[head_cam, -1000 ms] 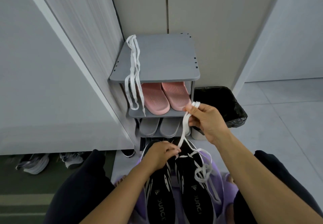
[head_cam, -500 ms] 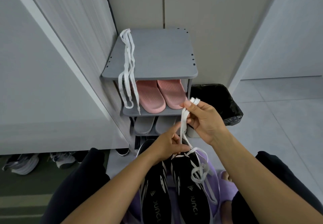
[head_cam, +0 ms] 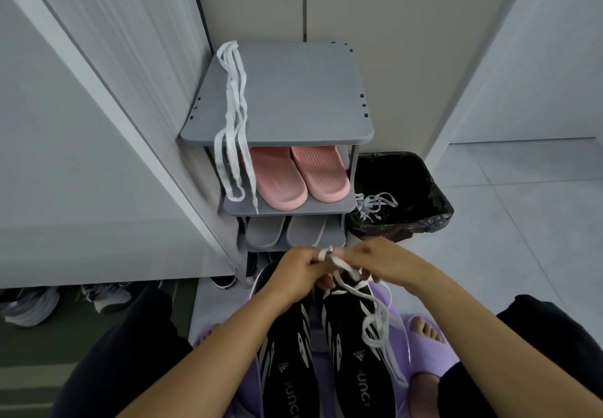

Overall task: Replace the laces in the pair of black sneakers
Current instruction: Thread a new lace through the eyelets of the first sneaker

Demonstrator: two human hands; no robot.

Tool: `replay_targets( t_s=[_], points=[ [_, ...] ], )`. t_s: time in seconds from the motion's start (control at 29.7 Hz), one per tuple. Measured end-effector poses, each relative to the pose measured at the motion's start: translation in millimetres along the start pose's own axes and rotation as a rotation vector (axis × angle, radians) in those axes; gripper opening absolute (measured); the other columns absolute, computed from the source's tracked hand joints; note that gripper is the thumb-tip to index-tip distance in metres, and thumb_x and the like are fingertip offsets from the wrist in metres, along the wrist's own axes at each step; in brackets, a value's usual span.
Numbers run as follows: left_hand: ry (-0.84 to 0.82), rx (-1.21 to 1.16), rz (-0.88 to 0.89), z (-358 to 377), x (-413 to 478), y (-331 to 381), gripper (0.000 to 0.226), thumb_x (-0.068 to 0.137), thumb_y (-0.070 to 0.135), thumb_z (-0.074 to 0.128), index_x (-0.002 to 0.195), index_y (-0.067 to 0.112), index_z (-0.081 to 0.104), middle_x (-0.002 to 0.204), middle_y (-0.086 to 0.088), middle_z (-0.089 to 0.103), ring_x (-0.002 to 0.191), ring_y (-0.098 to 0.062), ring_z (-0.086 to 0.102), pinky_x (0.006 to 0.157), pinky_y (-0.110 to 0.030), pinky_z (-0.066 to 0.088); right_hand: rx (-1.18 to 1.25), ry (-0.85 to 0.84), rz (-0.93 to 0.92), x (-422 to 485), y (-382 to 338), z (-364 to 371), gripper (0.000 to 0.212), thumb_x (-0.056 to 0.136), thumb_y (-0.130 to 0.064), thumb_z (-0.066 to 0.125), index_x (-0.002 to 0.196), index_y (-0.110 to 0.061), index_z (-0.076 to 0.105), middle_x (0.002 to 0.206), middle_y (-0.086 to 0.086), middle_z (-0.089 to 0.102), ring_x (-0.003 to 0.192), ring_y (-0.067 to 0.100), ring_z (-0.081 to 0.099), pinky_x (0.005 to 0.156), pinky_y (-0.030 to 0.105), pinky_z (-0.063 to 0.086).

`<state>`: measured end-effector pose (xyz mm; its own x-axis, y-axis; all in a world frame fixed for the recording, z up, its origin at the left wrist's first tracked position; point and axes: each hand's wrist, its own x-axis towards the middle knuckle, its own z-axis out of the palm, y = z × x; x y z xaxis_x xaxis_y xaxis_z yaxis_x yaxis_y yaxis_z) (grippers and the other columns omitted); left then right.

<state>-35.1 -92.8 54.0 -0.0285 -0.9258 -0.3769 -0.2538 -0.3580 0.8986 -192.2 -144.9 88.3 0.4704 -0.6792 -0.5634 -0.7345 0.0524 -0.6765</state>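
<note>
Fingers [head_cam: 310, 259] of the left hand [head_cam: 295, 275] are curled and pinch a loop of the white lace [head_cam: 327, 253]. The right hand [head_cam: 383, 264], blurred, has its fingers bent round the same lace just beside them. The two hands meet directly in front of the grey shoe rack [head_cam: 293, 98], below its lowest shelf. Two black sneakers lie side by side in front of the rack, toes towards it: the left sneaker [head_cam: 290, 372] shows no lace, and the held lace trails loosely over the right sneaker [head_cam: 359, 378]. The rack shows three shelves. One bundle of spare white laces [head_cam: 233, 108] hangs over the left edge of its top, two pink slippers [head_cam: 280, 179] sit on the second shelf, and two grey slippers [head_cam: 264, 231] on the third. One black-lined bin [head_cam: 424, 186] stands touching the rack's right side, with one tangled lace [head_cam: 375, 205] inside. One foot in a purple slipper [head_cam: 427, 349] rests in front of the rack, right of the sneakers.
</note>
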Motion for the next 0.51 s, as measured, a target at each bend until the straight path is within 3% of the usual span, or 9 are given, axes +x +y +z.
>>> replay_targets(
  t_s=[0.07, 0.1, 0.2, 0.27, 0.34, 0.4, 0.44, 0.51],
  points=[
    [0.041, 0.073, 0.014, 0.0, 1.3, -1.3, 0.019, 0.091, 0.014, 0.058, 0.089, -0.001, 0.069, 0.080, -0.015, 0.069, 0.063, -0.010, 0.061, 0.062, -0.014, 0.045, -0.054, -0.093, -0.034, -2.9, 5.1, 11.2, 0.023, 0.078, -0.039, 0.071, 0.082, -0.017, 0.066, 0.070, -0.006, 0.055, 0.061, 0.006, 0.049, 0.058, 0.013, 0.036],
    [0.069, 0.081, 0.012, -0.2, 1.8, -2.3, 0.021, 0.091, 0.015, 0.057, 0.091, -0.001, 0.070, 0.085, -0.015, 0.070, 0.069, -0.012, 0.060, 0.063, -0.015, 0.044, -0.031, -0.058, -0.049, -1.8, 8.3, 16.1, 0.017, 0.077, -0.031, 0.074, 0.084, -0.023, 0.061, 0.071, -0.009, 0.056, 0.060, 0.001, 0.051, 0.056, 0.009, 0.037],
    [0.130, -0.032, -0.047, -2.0, 2.4, -3.8, 0.022, 0.092, 0.014, 0.056, 0.095, -0.001, 0.071, 0.088, -0.012, 0.070, 0.077, -0.015, 0.062, 0.065, -0.013, 0.046, 0.117, 0.336, 0.012, -2.1, 14.5, 14.2, 0.024, 0.082, -0.035, 0.068, 0.085, -0.018, 0.052, 0.074, -0.001, 0.060, 0.064, 0.012, 0.057, 0.055, 0.020, 0.042],
    [0.143, -0.105, -0.098, -2.4, 2.9, -4.1, 0.022, 0.093, 0.011, 0.054, 0.097, -0.005, 0.070, 0.090, -0.019, 0.069, 0.073, -0.022, 0.064, 0.068, -0.024, 0.054, 0.186, 0.239, 0.034, -8.9, 11.7, 6.5, 0.032, 0.087, -0.041, 0.059, 0.075, -0.012, 0.058, 0.064, 0.000, 0.062, 0.054, 0.012, 0.052, 0.048, 0.019, 0.037],
    [0.132, -0.142, -0.139, -2.0, 4.0, -4.0, 0.022, 0.094, 0.011, 0.053, 0.093, -0.005, 0.068, 0.086, -0.022, 0.068, 0.068, -0.024, 0.064, 0.068, -0.033, 0.056, -0.026, 0.074, 0.025, -12.1, 12.8, 8.8, 0.027, 0.086, -0.039, 0.062, 0.081, -0.013, 0.062, 0.070, -0.003, 0.064, 0.059, 0.010, 0.056, 0.052, 0.019, 0.039],
    [0.107, -0.213, -0.176, 0.3, 2.3, -0.4, 0.019, 0.094, 0.009, 0.051, 0.087, 0.000, 0.065, 0.075, -0.017, 0.065, 0.055, -0.016, 0.062, 0.058, -0.027, 0.055, -0.456, 0.046, 0.033, -6.7, 18.1, 20.1, 0.031, 0.081, -0.037, 0.066, 0.102, -0.014, 0.059, 0.095, 0.001, 0.064, 0.087, 0.016, 0.060, 0.066, 0.024, 0.039],
    [0.093, -0.259, -0.195, 1.3, 1.4, 2.0, 0.018, 0.095, 0.008, 0.049, 0.087, 0.001, 0.063, 0.071, -0.015, 0.063, 0.048, -0.011, 0.060, 0.051, -0.023, 0.053, -0.550, 0.073, 0.034, -2.3, 20.9, 27.5, 0.037, 0.080, -0.038, 0.067, 0.107, -0.015, 0.055, 0.102, 0.002, 0.061, 0.094, 0.020, 0.058, 0.070, 0.026, 0.038],
    [0.072, -0.326, -0.223, 2.6, 1.7, 5.7, 0.017, 0.097, 0.008, 0.046, 0.088, 0.003, 0.060, 0.069, -0.014, 0.062, 0.042, -0.008, 0.059, 0.047, -0.020, 0.051, -0.464, 0.192, 0.003, 4.5, 21.3, 39.0, 0.034, 0.078, -0.040, 0.067, 0.100, -0.018, 0.051, 0.096, -0.002, 0.055, 0.089, 0.021, 0.054, 0.069, 0.027, 0.035]
  ],
)
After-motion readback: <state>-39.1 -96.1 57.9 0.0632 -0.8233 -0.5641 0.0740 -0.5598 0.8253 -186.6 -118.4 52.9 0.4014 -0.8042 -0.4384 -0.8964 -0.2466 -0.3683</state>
